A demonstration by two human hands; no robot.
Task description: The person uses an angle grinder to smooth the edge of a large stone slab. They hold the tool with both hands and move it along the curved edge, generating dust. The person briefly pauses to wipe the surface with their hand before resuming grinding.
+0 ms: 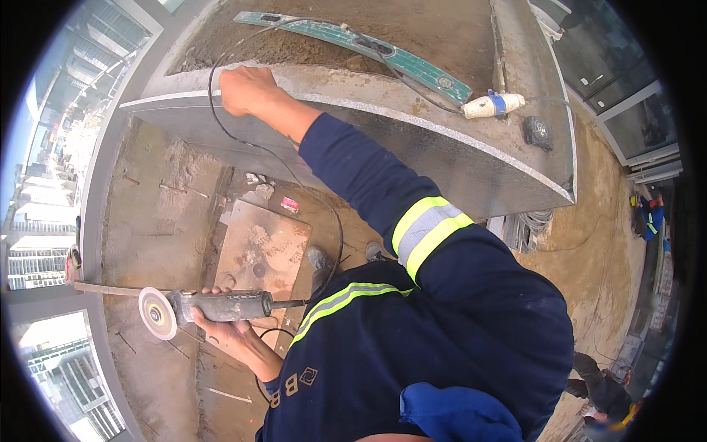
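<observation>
The grinder (239,304) hides part of the left hand (234,339).

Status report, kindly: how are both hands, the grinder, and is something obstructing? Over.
Left hand gripping grinder; right hand curled near upper edge of slab. Grinder's disc apart from slab. Black cable hangs across slab's face.

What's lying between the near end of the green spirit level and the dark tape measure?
A white cable connector with a blue band lies between the spirit level and tape measure, in the head view.
</observation>
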